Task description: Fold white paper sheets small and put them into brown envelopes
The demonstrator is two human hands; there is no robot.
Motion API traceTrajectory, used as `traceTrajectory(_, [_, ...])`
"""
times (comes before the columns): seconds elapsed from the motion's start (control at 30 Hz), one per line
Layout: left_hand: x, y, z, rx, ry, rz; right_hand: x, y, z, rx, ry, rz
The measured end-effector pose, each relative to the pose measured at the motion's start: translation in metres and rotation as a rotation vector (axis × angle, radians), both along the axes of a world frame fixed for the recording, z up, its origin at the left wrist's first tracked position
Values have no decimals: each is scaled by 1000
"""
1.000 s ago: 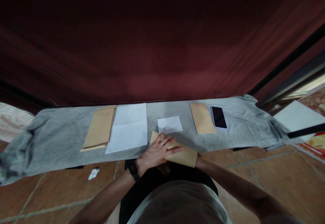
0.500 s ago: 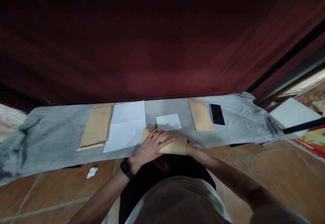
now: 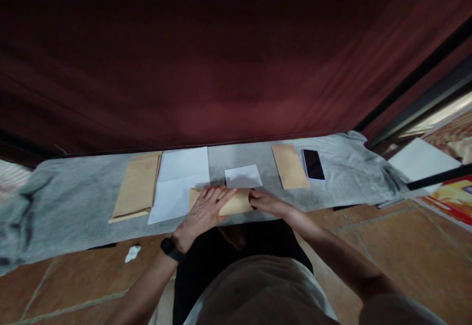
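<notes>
A brown paper envelope [image 3: 236,202] lies crosswise at the near edge of the cloth-covered bench, its right end bulging. My left hand [image 3: 208,207], with a dark band on the wrist, rests on top of it, fingers stretched out and the thumb apart. At the envelope's right mouth is my right hand [image 3: 266,202]; its fingertips are hidden at or inside the opening. Just beyond lies a small white sheet of paper [image 3: 243,173]. A larger creased white sheet [image 3: 184,167] is spread to the left, partly under the envelope's left end.
A stack of brown envelopes [image 3: 136,185] lies farther left on the grey cloth [image 3: 81,192]. To the right are a single brown envelope [image 3: 290,166] and a phone [image 3: 313,164]. A dark red curtain [image 3: 228,79] hangs behind the bench. Crumpled white paper [image 3: 132,253] lies on the tiled floor.
My right hand, which was inside the envelope to the wrist, has come partly out. The envelope and my left hand have shifted slightly left, and the envelope now looks flatter on the bench.
</notes>
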State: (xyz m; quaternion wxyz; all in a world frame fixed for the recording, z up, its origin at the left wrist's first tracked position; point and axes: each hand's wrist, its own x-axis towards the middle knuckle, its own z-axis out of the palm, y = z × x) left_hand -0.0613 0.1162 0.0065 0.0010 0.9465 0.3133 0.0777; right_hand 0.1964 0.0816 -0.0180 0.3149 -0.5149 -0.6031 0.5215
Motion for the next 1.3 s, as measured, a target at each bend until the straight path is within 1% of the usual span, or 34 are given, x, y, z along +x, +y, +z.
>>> traceTrajectory(0.07, [-7, 5, -1, 10, 0, 37, 8, 1, -3, -13, 105, -10])
traceTrajectory(0.13, [-15, 10, -3, 12, -10, 88, 17, 3, -9, -15, 171, -107])
traceTrajectory(0.17, [-19, 12, -4, 7, -19, 118, 21, 5, -12, -10, 148, -176])
traceTrajectory(0.27, [-30, 16, -9, -9, -32, 198, 33, 15, -24, 26, -39, -351])
traceTrajectory(0.33, [-35, 17, -13, -14, -27, 227, 39, 23, -31, 68, -172, -423])
traceTrajectory(0.4, [-36, 16, -17, -20, -24, 242, 39, 30, -35, 109, -304, -466])
traceTrajectory(0.5, [-34, 15, -22, -33, -29, 236, 30, 37, -39, 132, -512, -500])
traceTrajectory(0.63, [-33, 16, -24, -27, -35, 261, 10, 44, -43, 102, -805, -518])
traceTrajectory(0.7, [-35, 17, -23, -21, -34, 270, 4, 48, -45, 81, -878, -531])
traceTrajectory(0.77, [-38, 18, -23, -12, -28, 268, 1, 52, -46, 48, -904, -543])
traceTrajectory(0.87, [-46, 17, -24, 4, -12, 271, 2, 56, -46, 0, -856, -559])
traceTrajectory(0.97, [-53, 16, -25, 15, -15, 284, 6, 59, -47, -8, -687, -614])
traceTrajectory(1.07, [-57, 17, -25, 11, -34, 308, 9, 61, -46, 27, -447, -663])
traceTrajectory(1.23, [-57, 17, -24, -22, -67, 319, 19, 54, -39, 73, -117, -677])
traceTrajectory(1.3, [-58, 17, -25, -39, -70, 323, 24, 46, -35, 79, 120, -692])
